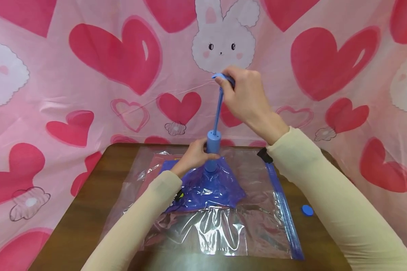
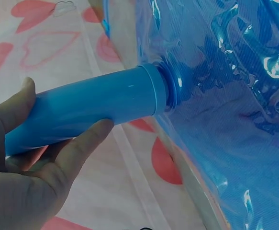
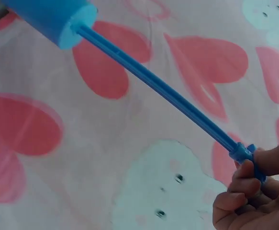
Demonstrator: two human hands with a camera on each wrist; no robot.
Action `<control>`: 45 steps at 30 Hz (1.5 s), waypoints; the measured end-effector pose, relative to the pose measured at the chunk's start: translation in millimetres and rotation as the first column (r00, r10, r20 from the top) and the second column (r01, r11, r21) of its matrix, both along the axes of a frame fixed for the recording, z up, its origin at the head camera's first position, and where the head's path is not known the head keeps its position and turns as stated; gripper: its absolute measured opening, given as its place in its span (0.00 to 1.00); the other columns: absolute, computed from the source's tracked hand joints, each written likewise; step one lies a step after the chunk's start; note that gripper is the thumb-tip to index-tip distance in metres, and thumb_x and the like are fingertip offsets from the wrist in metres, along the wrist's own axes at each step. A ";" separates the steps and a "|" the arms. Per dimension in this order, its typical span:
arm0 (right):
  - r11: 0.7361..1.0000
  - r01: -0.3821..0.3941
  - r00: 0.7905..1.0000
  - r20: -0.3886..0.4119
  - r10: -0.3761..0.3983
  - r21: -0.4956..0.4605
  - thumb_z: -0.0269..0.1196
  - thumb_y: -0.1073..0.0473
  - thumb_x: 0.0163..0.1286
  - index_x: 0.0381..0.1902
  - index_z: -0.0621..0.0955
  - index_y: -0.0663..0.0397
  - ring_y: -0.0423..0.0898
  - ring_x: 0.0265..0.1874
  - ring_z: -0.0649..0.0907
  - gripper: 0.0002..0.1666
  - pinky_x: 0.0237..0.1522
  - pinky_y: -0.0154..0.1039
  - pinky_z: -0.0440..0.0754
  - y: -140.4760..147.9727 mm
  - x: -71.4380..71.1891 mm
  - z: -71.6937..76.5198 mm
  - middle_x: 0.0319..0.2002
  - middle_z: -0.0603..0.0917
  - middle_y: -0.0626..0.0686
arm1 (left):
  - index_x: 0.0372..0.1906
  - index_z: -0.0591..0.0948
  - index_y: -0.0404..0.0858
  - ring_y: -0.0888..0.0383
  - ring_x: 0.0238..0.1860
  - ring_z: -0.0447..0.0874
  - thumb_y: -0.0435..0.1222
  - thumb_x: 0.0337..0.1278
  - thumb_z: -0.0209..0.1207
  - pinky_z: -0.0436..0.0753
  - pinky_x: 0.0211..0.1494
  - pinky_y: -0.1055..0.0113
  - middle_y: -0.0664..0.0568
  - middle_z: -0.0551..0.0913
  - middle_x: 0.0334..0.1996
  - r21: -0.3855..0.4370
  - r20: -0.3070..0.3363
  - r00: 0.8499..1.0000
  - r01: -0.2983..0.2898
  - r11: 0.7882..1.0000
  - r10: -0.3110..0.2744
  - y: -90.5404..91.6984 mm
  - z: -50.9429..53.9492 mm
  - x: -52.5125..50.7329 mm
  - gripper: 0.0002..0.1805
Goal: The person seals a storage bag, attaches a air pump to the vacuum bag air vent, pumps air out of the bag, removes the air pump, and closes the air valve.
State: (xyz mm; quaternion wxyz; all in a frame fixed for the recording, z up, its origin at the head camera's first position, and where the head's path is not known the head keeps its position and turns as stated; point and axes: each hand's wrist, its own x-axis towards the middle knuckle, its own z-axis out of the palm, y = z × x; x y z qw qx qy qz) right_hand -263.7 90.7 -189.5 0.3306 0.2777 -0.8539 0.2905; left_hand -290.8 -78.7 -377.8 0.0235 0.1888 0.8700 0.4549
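A blue hand pump [image 1: 213, 142] stands nearly upright on a clear plastic storage bag [image 1: 257, 218] that lies flat on the table. My left hand [image 1: 195, 153] grips the pump's barrel, with the thumb and fingers round it in the left wrist view [image 2: 43, 158]. High above, my right hand [image 1: 245, 92] holds the pump's handle, and the thin rod is drawn far out of the barrel. The pump's lower end meets the bag over a purple-blue cloth [image 1: 220, 192] inside it. In the right wrist view the fingers [image 3: 247, 184] curl round the handle.
A small blue round cap [image 1: 307, 210] lies on the brown table [image 1: 88, 210] right of the bag. The bag's blue zip edge [image 1: 285, 214] runs along its right side, with a black clip [image 1: 265, 155] at its far end. A pink heart-patterned cloth hangs behind.
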 end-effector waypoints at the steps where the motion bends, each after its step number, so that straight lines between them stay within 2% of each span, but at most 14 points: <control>1: 1.000 0.002 1.000 0.023 -0.002 0.017 0.61 0.59 0.80 0.41 0.87 0.64 0.51 0.22 0.76 0.13 0.29 0.40 0.72 -1.7 -2.0 -6.3 0.22 0.78 0.56 | 0.65 0.78 0.34 0.40 0.61 0.83 0.36 0.61 0.75 0.81 0.63 0.44 0.40 0.84 0.60 0.003 -0.007 1.000 0.001 1.000 -0.001 0.6 -0.3 -1.0 0.30; 4: 0.995 -0.002 0.991 0.133 -0.012 0.102 0.63 0.60 0.79 0.42 0.87 0.63 0.52 0.24 0.80 0.11 0.32 0.43 0.79 -8.1 -10.2 -39.4 0.23 0.80 0.55 | 0.67 0.78 0.34 0.41 0.60 0.84 0.36 0.60 0.76 0.81 0.63 0.46 0.41 0.84 0.59 0.008 -0.007 1.000 -0.009 1.000 0.009 0.1 -0.6 -2.4 0.32; 8: 0.980 -0.017 0.963 0.266 -0.038 0.201 0.64 0.61 0.78 0.44 0.87 0.64 0.53 0.29 0.84 0.10 0.37 0.46 0.86 -14.3 -19.2 -87.7 0.26 0.82 0.55 | 0.71 0.75 0.34 0.43 0.61 0.83 0.36 0.61 0.75 0.81 0.64 0.48 0.41 0.83 0.61 0.008 -0.001 1.000 -0.012 1.000 0.012 -2.3 -0.6 -2.6 0.35; 11: 0.974 -0.021 0.958 0.282 -0.044 0.224 0.66 0.61 0.77 0.44 0.86 0.64 0.53 0.30 0.85 0.10 0.38 0.47 0.87 -13.3 -23.2 -101.1 0.27 0.83 0.55 | 0.72 0.75 0.34 0.43 0.62 0.83 0.36 0.61 0.75 0.81 0.65 0.49 0.41 0.83 0.62 0.004 -0.007 1.000 -0.005 1.000 0.005 -2.0 -0.5 -3.2 0.36; 13: 0.977 -0.035 0.964 0.264 -0.022 0.210 0.66 0.61 0.76 0.44 0.86 0.66 0.52 0.29 0.85 0.10 0.38 0.47 0.88 -11.5 -25.6 -100.0 0.27 0.83 0.56 | 0.71 0.75 0.34 0.43 0.62 0.83 0.36 0.61 0.75 0.81 0.65 0.49 0.41 0.83 0.61 0.003 -0.006 1.000 -0.010 1.000 0.010 -1.6 -0.2 -3.3 0.35; 16: 0.985 -0.063 0.977 0.210 0.028 0.163 0.66 0.62 0.76 0.42 0.86 0.67 0.52 0.25 0.81 0.10 0.34 0.46 0.84 -8.5 -26.4 -87.2 0.23 0.80 0.55 | 0.69 0.77 0.33 0.42 0.61 0.84 0.35 0.60 0.75 0.81 0.64 0.48 0.40 0.84 0.60 0.002 -0.005 1.000 -0.016 1.000 0.016 -1.7 -0.6 -3.6 0.33; 21: 0.992 -0.092 0.991 0.103 0.083 0.085 0.63 0.63 0.79 0.38 0.86 0.67 0.51 0.20 0.73 0.12 0.29 0.43 0.73 -6.0 -21.0 -45.5 0.20 0.73 0.55 | 0.65 0.78 0.32 0.41 0.60 0.85 0.35 0.60 0.76 0.82 0.63 0.46 0.39 0.85 0.58 0.002 0.005 1.000 -0.029 1.000 0.029 -2.0 -0.6 -2.5 0.30; 26: 0.996 -0.084 0.996 -0.009 0.084 0.032 0.62 0.63 0.79 0.40 0.87 0.69 0.51 0.21 0.73 0.12 0.28 0.39 0.70 -3.9 -14.5 -5.8 0.22 0.76 0.58 | 0.65 0.78 0.33 0.41 0.61 0.83 0.35 0.60 0.75 0.81 0.64 0.45 0.40 0.84 0.60 -0.002 0.029 0.999 -0.042 0.999 0.042 -1.4 -3.8 -1.8 0.30; 28: 0.997 -0.073 0.997 -0.037 0.074 0.017 0.61 0.63 0.80 0.40 0.86 0.69 0.51 0.21 0.74 0.13 0.29 0.38 0.70 -2.7 -12.1 3.5 0.23 0.78 0.59 | 0.66 0.77 0.33 0.40 0.61 0.83 0.36 0.61 0.75 0.80 0.64 0.45 0.39 0.84 0.60 0.000 0.036 0.999 -0.039 0.999 0.039 -0.4 -4.4 -1.3 0.31; 31: 0.998 -0.059 0.997 -0.049 0.060 0.017 0.60 0.62 0.80 0.40 0.85 0.70 0.51 0.22 0.75 0.14 0.29 0.38 0.71 -1.1 -9.1 8.4 0.25 0.79 0.60 | 0.67 0.77 0.33 0.40 0.62 0.83 0.36 0.61 0.75 0.80 0.65 0.45 0.39 0.83 0.61 -0.002 0.042 0.999 -0.031 1.000 0.031 1.6 -5.8 -1.1 0.31; 34: 0.999 -0.046 0.999 -0.014 0.046 0.012 0.60 0.60 0.81 0.42 0.85 0.68 0.51 0.23 0.77 0.14 0.30 0.39 0.73 -0.5 -6.5 5.6 0.27 0.79 0.59 | 0.67 0.77 0.33 0.40 0.62 0.83 0.35 0.61 0.75 0.80 0.64 0.45 0.39 0.83 0.61 -0.004 0.046 0.998 -0.033 0.999 0.033 2.2 -4.8 -0.6 0.31; 37: 1.000 -0.026 0.999 0.026 0.026 0.014 0.62 0.59 0.80 0.44 0.86 0.66 0.51 0.23 0.78 0.13 0.30 0.40 0.76 -0.2 -8.2 -8.2 0.26 0.81 0.57 | 0.66 0.77 0.32 0.40 0.62 0.83 0.34 0.61 0.75 0.80 0.64 0.45 0.38 0.83 0.61 -0.007 0.045 0.999 -0.025 1.000 0.025 2.3 -3.4 -1.4 0.31; 41: 0.996 -0.032 0.988 0.152 0.018 0.088 0.64 0.60 0.79 0.42 0.86 0.65 0.51 0.22 0.78 0.12 0.30 0.43 0.79 -1.4 -15.8 -46.8 0.23 0.80 0.56 | 0.66 0.78 0.32 0.40 0.61 0.84 0.34 0.60 0.75 0.81 0.64 0.46 0.39 0.84 0.59 -0.016 0.023 1.000 -0.014 1.000 0.014 1.6 -0.2 -3.4 0.31; 45: 0.980 -0.049 0.954 0.301 -0.011 0.191 0.67 0.60 0.77 0.41 0.85 0.65 0.50 0.23 0.82 0.10 0.33 0.44 0.87 -4.7 -21.6 -85.4 0.23 0.78 0.54 | 0.67 0.77 0.32 0.41 0.60 0.84 0.33 0.59 0.75 0.81 0.64 0.49 0.38 0.84 0.59 -0.029 -0.011 1.000 -0.003 1.000 0.002 0.5 1.4 -4.3 0.32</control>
